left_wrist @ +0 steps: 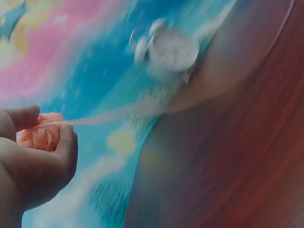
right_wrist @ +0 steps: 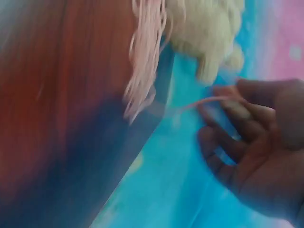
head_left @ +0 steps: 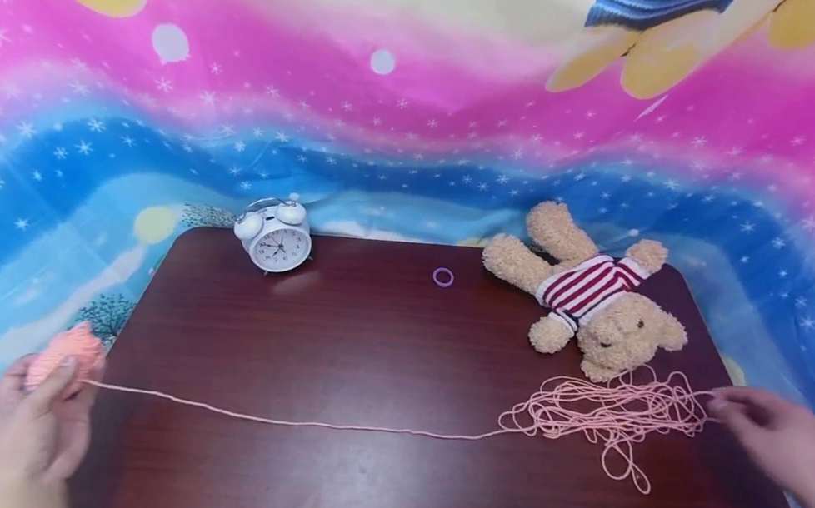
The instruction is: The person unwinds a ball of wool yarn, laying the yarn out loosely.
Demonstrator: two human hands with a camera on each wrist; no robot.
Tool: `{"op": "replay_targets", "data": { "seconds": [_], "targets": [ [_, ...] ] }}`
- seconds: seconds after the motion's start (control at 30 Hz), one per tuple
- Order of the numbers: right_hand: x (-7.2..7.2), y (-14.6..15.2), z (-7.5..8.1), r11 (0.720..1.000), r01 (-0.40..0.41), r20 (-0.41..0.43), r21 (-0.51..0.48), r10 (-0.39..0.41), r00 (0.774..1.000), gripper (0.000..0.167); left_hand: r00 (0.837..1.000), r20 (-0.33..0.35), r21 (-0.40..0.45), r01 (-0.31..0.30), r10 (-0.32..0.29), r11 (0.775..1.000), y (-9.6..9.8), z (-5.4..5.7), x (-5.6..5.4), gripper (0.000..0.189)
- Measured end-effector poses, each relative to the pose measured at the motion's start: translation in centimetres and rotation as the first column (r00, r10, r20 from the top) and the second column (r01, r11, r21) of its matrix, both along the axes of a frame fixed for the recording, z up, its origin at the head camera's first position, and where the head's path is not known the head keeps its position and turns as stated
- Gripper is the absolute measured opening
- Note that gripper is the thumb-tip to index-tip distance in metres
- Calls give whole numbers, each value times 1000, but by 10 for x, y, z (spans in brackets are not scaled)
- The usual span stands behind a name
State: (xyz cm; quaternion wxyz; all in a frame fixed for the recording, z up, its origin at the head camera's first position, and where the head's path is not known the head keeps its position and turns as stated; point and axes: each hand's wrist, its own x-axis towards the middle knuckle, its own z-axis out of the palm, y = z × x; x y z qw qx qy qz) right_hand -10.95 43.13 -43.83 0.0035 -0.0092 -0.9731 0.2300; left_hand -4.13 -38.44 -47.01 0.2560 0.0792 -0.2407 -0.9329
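Note:
At the table's left edge my left hand [head_left: 41, 422] grips a small ball of peach-pink yarn [head_left: 67, 356], thumb across its front; the left wrist view shows the same yarn ball [left_wrist: 45, 133] between thumb and fingers. One strand [head_left: 297, 423] runs from it, slightly sagging, across the table to a loose tangle of yarn [head_left: 601, 410] on the right. Beyond that tangle my right hand [head_left: 782, 439] pinches a strand between thumb and index finger. Blurred in the right wrist view, the pinched strand [right_wrist: 209, 99] leads back toward the pile.
A teddy bear [head_left: 591, 300] in a striped shirt lies at the back right, its head touching the yarn tangle. Toward the back left stands a white alarm clock [head_left: 280, 248]. A purple ring [head_left: 443, 277] lies between them on the dark wooden table [head_left: 368, 333]. Patterned cloth [head_left: 402, 170] hangs behind.

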Motion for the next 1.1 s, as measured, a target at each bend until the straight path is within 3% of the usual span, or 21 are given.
{"op": "replay_targets", "data": {
  "seconds": [0.07, 0.13, 0.23, 0.33, 0.4, 0.5, 0.57, 0.63, 0.73, 0.8, 0.83, 0.9, 1.0, 1.1],
  "targets": [
    [-3, -28, 4, 988, -119, 9, 102, 119, 993, 46, 996, -35, -74, 83, -86, 994, 23, 3, -5, 33],
    [-4, -64, 7, 973, -210, -31, 96, 214, 976, 51, 986, -22, -195, 157, -164, 968, 46, 5, -9, 30],
    [-3, -130, 11, 944, -330, -152, 5, 327, 933, 52, 965, 91, -383, 263, -247, 885, 82, 13, -13, 25],
    [-1, -203, 9, 871, -470, -188, -142, 442, 877, 52, 927, 203, -511, 376, -316, 773, 119, 21, -17, 26],
    [1, -248, 1, 794, -552, -185, -255, 521, 834, 55, 900, 231, -537, 434, -369, 723, 143, 25, -21, 27],
    [5, -309, -15, 621, -619, -177, -480, 623, 762, 66, 857, 262, -551, 510, -444, 660, 173, 25, -29, 28],
    [7, -343, -25, 509, -603, -152, -615, 673, 724, 72, 832, 279, -551, 548, -480, 630, 187, 24, -34, 29],
    [10, -372, -32, 444, -544, -110, -712, 695, 711, 73, 809, 291, -542, 579, -510, 609, 195, 21, -37, 32],
    [15, -400, -36, 422, -434, -28, -796, 691, 722, 59, 802, 320, -539, 591, -503, 600, 201, 19, -38, 37],
    [18, -409, -36, 416, -385, 0, -824, 679, 735, 42, 812, 340, -539, 581, -475, 609, 201, 18, -38, 39],
    [18, -411, -35, 400, -370, 1, -839, 680, 733, 32, 820, 343, -539, 571, -458, 619, 199, 18, -39, 40],
    [19, -408, -34, 380, -363, -8, -851, 682, 732, 19, 841, 338, -539, 541, -422, 646, 195, 18, -40, 43],
    [20, -392, -34, 367, -397, -44, -841, 684, 728, 15, 880, 297, -526, 475, -371, 706, 183, 19, -41, 43],
    [18, -362, -35, 397, -446, -78, -802, 671, 737, 14, 914, 244, -502, 405, -324, 764, 164, 21, -40, 40]
  ]
}}
